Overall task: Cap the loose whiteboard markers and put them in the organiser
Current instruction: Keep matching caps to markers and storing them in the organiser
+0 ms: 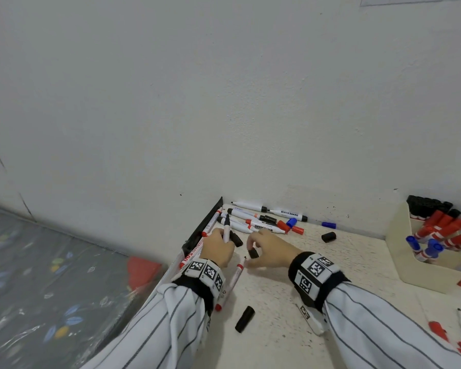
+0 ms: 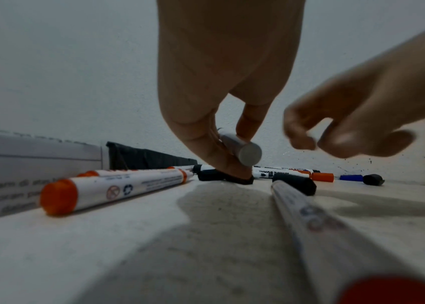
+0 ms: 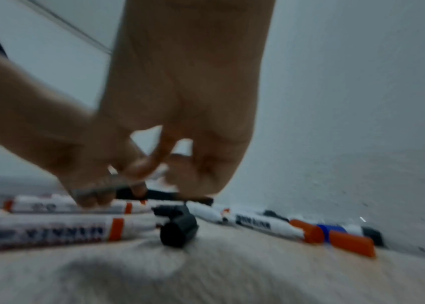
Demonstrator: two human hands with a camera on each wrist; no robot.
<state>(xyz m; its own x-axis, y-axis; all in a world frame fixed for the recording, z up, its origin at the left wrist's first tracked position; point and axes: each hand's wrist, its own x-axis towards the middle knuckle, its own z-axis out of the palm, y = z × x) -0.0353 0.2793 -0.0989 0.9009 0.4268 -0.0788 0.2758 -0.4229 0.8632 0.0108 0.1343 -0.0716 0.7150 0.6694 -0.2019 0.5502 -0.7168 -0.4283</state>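
Left hand (image 1: pixel 216 249) over the near-left part of the worktop (image 1: pixel 290 328), grip closed round an uncapped black marker (image 1: pixel 226 230), tip pointing up and away; the wrist view shows its flat white butt end (image 2: pixel 250 153) between thumb and fingers. Right hand (image 1: pixel 270 251) just beside it, fingers curled above a black cap (image 1: pixel 253 253); whether the grip actually pinches the cap or only hovers over it, cannot tell, as the right wrist view is blurred. Heap of loose markers (image 1: pixel 261 218) against the wall behind both hands, with red and blue caps among them. Another black cap (image 1: pixel 245 319) lies near the left sleeve. Beige organiser (image 1: pixel 410 251) well apart on the right, already holding red, blue and black capped markers.
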